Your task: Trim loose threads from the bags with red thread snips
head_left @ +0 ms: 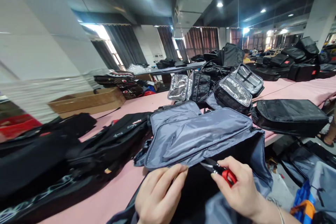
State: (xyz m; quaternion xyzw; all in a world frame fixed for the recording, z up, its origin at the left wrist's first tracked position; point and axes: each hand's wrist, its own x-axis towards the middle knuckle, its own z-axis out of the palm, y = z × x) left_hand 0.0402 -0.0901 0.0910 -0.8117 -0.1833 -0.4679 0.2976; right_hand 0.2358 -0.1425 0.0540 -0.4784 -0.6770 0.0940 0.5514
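Note:
An unzipped backpack (204, 133) with grey-blue lining lies spread in front of me, its flap folded back and its dark inside facing up. At the flap's near edge, my left hand (162, 190) is closed, thumb and fingers pinching the lining's rim. My right hand (237, 185) grips a pair of thread snips (228, 175) with a red handle. Their dark blades point left, slightly apart, close to the lining's edge. Whether the blades touch any thread is too small to tell.
Black bags (110, 143) lie to the left on the pink-covered table (110, 189). Beyond the backpack sit silver-lined bags (233, 91), with a dark backpack (290, 115) at the right. A cardboard box (86, 101) stands back left. Part of a person's leg (331, 129) shows at far right.

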